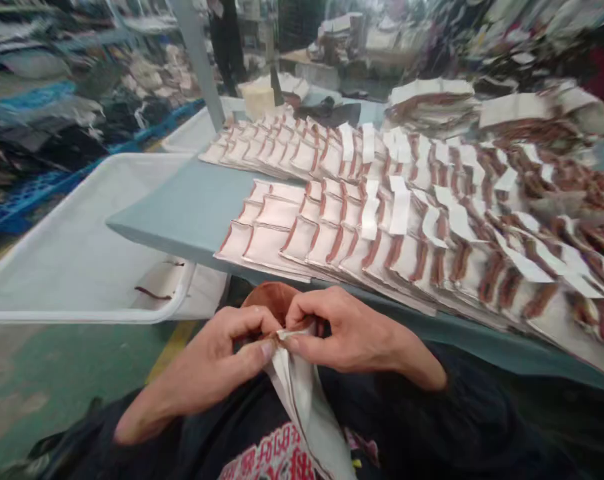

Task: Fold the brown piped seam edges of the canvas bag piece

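Close to my body, both hands pinch the upper edge of a white and brown fabric piece (309,407). My left hand (217,360) grips it between thumb and fingers from the left. On the other side, my right hand (352,330) holds the same edge, its thumb almost touching my left thumb. The white part hangs down over my dark top, and a reddish-brown part (272,297) shows behind the fingers. Just beyond my hands, rows of stacked white fabric pieces with brown edges (272,243) lie overlapping on the table.
The blue-grey table (167,207) has a pointed corner at the left. A white plastic bin (72,233) stands beside it, with a pale piece (162,287) near its right end. White paper strips (399,207) lie across the rows. Bundled stacks (432,107) sit farther back.
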`<action>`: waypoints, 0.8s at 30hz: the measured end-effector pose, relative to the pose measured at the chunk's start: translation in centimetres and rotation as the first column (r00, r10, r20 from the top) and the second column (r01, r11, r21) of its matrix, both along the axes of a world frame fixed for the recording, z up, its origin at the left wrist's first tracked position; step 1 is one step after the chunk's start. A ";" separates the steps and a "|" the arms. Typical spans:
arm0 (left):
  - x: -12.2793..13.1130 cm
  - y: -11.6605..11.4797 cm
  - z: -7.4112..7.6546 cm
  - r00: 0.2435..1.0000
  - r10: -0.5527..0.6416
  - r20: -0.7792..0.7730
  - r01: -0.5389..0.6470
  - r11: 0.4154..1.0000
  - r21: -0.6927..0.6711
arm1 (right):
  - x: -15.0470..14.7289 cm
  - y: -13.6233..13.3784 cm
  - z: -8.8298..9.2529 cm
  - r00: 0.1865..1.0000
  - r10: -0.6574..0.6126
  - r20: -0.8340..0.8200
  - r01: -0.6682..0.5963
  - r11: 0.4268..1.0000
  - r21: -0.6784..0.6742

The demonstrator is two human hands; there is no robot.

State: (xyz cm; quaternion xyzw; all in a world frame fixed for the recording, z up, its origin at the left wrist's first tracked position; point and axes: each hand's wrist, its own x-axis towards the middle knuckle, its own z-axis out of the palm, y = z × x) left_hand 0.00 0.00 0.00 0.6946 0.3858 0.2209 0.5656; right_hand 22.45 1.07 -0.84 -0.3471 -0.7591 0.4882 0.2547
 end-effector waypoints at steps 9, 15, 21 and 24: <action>0.0 -0.2 0.6 1.000 0.001 -0.006 -0.001 1.000 0.001 | 0.0 -0.1 0.9 1.000 -0.011 0.016 0.011 1.000 0.001; 0.1 -0.1 0.8 1.000 -0.002 -0.017 0.002 1.000 -0.006 | -0.1 0.6 1.2 0.998 0.057 -0.024 -0.058 0.997 -0.054; -0.2 -0.3 0.7 1.000 0.001 -0.027 -0.001 1.000 -0.007 | 0.0 1.3 0.7 0.986 0.146 -0.081 -0.159 0.969 -0.191; -0.1 -0.3 0.6 1.000 0.007 -0.028 -0.007 1.000 -0.005 | 0.2 1.7 0.4 0.977 0.172 -0.124 -0.196 0.955 -0.224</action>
